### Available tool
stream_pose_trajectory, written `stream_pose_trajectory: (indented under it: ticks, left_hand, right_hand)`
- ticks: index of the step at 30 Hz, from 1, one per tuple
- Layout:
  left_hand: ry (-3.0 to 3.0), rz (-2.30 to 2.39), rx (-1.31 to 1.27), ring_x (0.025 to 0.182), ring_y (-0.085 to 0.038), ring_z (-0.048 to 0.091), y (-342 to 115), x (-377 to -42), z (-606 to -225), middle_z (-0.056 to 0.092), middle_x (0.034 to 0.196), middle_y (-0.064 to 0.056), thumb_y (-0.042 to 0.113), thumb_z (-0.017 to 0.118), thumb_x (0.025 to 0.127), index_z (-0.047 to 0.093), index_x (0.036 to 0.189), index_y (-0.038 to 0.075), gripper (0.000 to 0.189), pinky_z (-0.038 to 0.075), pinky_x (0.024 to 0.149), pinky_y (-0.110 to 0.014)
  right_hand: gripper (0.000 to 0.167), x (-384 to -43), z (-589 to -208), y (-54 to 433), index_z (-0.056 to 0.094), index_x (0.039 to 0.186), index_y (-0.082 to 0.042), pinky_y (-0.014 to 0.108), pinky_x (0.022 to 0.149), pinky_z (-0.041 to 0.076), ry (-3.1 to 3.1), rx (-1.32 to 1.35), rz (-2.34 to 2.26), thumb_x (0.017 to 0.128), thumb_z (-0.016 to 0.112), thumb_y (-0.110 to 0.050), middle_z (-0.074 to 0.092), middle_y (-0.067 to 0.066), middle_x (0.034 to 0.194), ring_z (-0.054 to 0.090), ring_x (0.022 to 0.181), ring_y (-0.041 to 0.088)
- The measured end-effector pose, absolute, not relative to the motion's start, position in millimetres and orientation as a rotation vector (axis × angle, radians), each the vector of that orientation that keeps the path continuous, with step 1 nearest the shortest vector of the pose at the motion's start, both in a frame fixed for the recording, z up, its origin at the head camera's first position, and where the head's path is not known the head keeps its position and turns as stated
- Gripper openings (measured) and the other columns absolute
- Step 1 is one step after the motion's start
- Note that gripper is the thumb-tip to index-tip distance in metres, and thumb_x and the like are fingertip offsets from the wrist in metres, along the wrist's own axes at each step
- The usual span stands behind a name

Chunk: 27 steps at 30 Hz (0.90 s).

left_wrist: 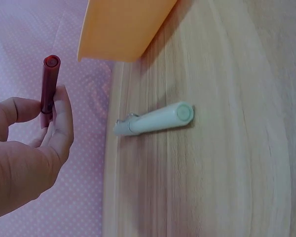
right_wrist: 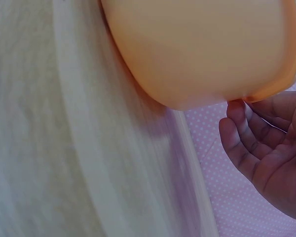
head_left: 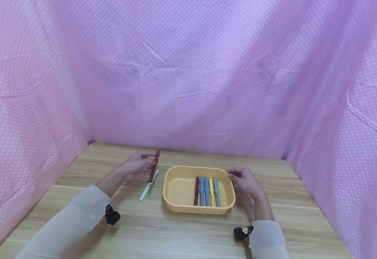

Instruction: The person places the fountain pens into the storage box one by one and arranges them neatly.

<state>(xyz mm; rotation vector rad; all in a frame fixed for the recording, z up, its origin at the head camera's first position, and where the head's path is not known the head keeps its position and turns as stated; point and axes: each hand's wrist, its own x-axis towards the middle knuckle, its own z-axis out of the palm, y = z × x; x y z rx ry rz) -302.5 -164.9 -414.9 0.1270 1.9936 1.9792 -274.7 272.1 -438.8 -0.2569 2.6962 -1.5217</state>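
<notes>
My left hand (head_left: 138,164) pinches a dark red pen (head_left: 155,166) between thumb and fingers, raised above the table. In the left wrist view the red pen (left_wrist: 50,81) points its round end at the camera. Just below it, a pale mint pen (head_left: 149,185) with a clip lies slanted on the wood. At the rim of a yellow-orange tray (head_left: 175,207), my right hand (head_left: 245,180) holds the far right corner with bent fingers. Inside the tray, a dark red pen (head_left: 196,191), two blue pens (head_left: 204,191), a yellow pen (head_left: 211,192) and a grey-green pen (head_left: 216,192) lie side by side toward the right.
The light wooden table (head_left: 175,237) carries the tray near its middle. Pink cloth with white dots (head_left: 188,90) hangs at the back and both sides. A small black camera sits at each wrist, over pale sleeves (head_left: 68,223).
</notes>
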Motion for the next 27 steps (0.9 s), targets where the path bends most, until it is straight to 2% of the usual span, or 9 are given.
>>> stream_pose_trajectory:
  ticks: [4,10,16,20,27]
  left_hand:
    - [1.983,1.98,0.141,0.112,-0.036,0.066,-159.4,-301.2,-413.2,0.054,0.135,-0.034,-0.003,0.051,0.1,0.032,0.152,-0.009,0.056,0.052,0.105,-0.054]
    - [2.007,1.948,0.143,0.124,-0.045,0.058,-150.0,-299.4,-409.6,0.049,0.142,-0.037,-0.003,0.052,0.099,0.032,0.154,-0.006,0.058,0.057,0.1,-0.05]
    - [1.963,1.966,0.123,0.116,-0.039,0.062,-141.4,-298.4,-407.4,0.054,0.131,-0.03,-0.004,0.054,0.097,0.031,0.155,-0.003,0.062,0.058,0.098,-0.05]
    - [1.963,1.96,0.136,0.113,-0.036,0.064,-137.4,-296.4,-406.2,0.054,0.133,-0.031,-0.004,0.055,0.096,0.031,0.155,-0.001,0.064,0.059,0.097,-0.049]
    - [1.952,1.952,0.186,0.113,-0.043,0.064,-127.4,-293.2,-405.7,0.058,0.128,-0.032,-0.006,0.056,0.095,0.031,0.154,-0.002,0.064,0.06,0.094,-0.048]
  right_hand:
    - [0.022,-274.7,-438.1,271.9,0.068,0.119,0.007,0.031,0.081,0.062,2.694,-0.266,-1.526,0.103,0.058,-0.003,0.072,0.017,0.109,0.068,0.097,0.023]
    - [0.022,-273.9,-438.1,272.3,0.069,0.119,0.007,0.03,0.081,0.062,2.692,-0.275,-1.525,0.103,0.058,-0.004,0.073,0.016,0.11,0.068,0.097,0.022]
    - [0.022,-274.5,-438.6,273.1,0.069,0.119,0.006,0.031,0.082,0.062,2.691,-0.268,-1.527,0.103,0.057,-0.003,0.073,0.016,0.11,0.068,0.098,0.022]
    - [0.022,-275.1,-439.0,273.3,0.069,0.119,0.006,0.031,0.081,0.063,2.682,-0.266,-1.535,0.103,0.057,-0.003,0.073,0.015,0.109,0.068,0.097,0.022]
    - [0.021,-275.4,-439.3,273.2,0.069,0.119,0.006,0.03,0.082,0.062,2.681,-0.266,-1.538,0.103,0.058,-0.003,0.073,0.015,0.11,0.068,0.099,0.022]
